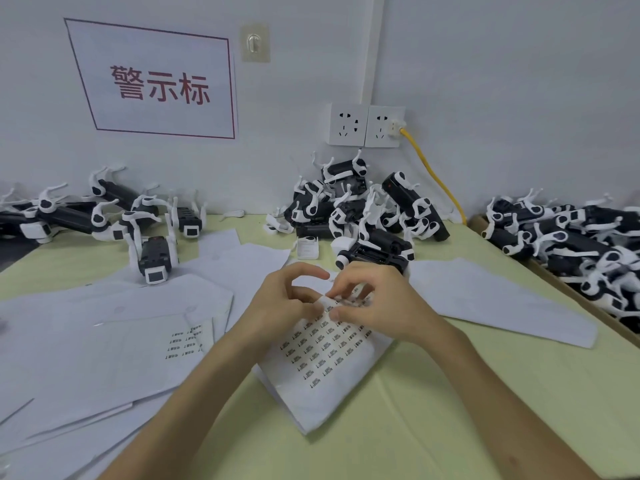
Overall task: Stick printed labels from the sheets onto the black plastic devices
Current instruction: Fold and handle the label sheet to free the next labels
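The bench (433,427) carries it all. The label sheet (322,372) lies right in front of me, its long axis running away and leaning right, print rows slanting with it, far edge lifted. The nearest black device (375,252) waits just beyond, lying crosswise. My left hand (282,303) pinches that raised edge. My right hand (381,308) has its fingers clamped on the corner of one label (327,301). My call: bend the backing away, peel low and slow, touch only the corner.
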Tool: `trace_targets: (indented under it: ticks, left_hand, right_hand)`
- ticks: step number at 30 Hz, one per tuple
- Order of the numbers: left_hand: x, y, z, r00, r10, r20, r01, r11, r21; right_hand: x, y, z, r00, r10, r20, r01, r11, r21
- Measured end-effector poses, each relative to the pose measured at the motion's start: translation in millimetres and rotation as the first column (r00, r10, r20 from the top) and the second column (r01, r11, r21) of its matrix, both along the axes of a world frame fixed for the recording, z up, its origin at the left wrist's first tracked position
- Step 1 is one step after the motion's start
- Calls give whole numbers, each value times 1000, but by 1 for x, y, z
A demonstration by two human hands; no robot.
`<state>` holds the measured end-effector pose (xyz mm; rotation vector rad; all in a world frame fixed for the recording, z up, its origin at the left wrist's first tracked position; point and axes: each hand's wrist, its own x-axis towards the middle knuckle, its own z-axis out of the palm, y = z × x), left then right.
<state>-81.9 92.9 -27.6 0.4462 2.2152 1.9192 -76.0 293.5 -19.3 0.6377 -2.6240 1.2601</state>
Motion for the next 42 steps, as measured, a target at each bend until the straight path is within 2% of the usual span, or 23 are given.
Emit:
trace_targets:
  ticks: [9,17,24,29,35,37,42]
  left_hand:
    - [0,0,-1,989,51,138,-62,995,79]
    - [1,0,1,959,103,265,-151,974,168]
    - [2,2,1,933,90,350,-156,974,163]
    - [2,1,1,935,59,349,-122,979,161]
    - [3,6,-3,946,178,269,-224,963,150]
    - [3,6,-3,949,196,249,-237,960,148]
    - [3,5,0,943,215,255,-263,949,173]
  right_hand:
    - [3,-2,2,1000,7,-22,-7,1000,18]
    - [5,-5,1,997,-4,-81,-4,995,-103]
    - [4,-2,1,1000,6,12,-6,1000,-21]
    - [2,-2,-1,998,32,-48,-31,999,25]
    - [0,-6,-5,976,47,-214,-36,998,55]
    - [1,-7,-6,980,45,-192,-35,998,57]
    - [2,-5,-3,998,9,-55,-13,998,-61]
